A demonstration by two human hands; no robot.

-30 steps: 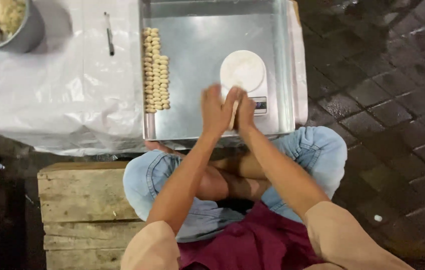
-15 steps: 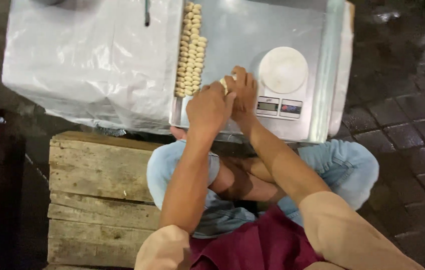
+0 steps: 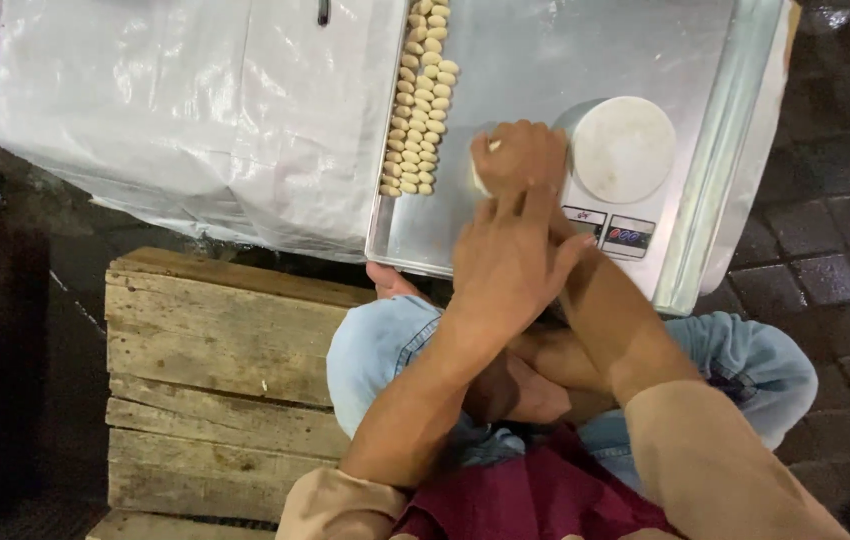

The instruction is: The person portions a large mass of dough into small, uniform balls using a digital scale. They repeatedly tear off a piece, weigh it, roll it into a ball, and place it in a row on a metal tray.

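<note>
My right hand (image 3: 522, 155) rests on the metal tray (image 3: 545, 50), fingers curled over a pale lump of dough (image 3: 478, 178) that peeks out at its left edge. Just behind it, my left hand (image 3: 510, 262) hovers palm down with fingers apart, overlapping my right wrist and holding nothing. Rows of several small shaped dough pieces (image 3: 420, 100) lie along the tray's left side, a short way left of my right hand. A small scale with a round white platform (image 3: 623, 148) stands on the tray immediately right of my right hand.
The tray sits on a low table covered in white plastic sheet (image 3: 195, 110), with a dark slim tool (image 3: 323, 10) at its far edge. I sit cross-legged in blue jeans on a wooden pallet (image 3: 215, 340). Wet dark paving (image 3: 825, 280) lies to the right.
My two hands, pressed together around the dough before, have come apart. The right hand has gone down onto the tray with the dough; the left stays behind, open. The view shifted closer.
</note>
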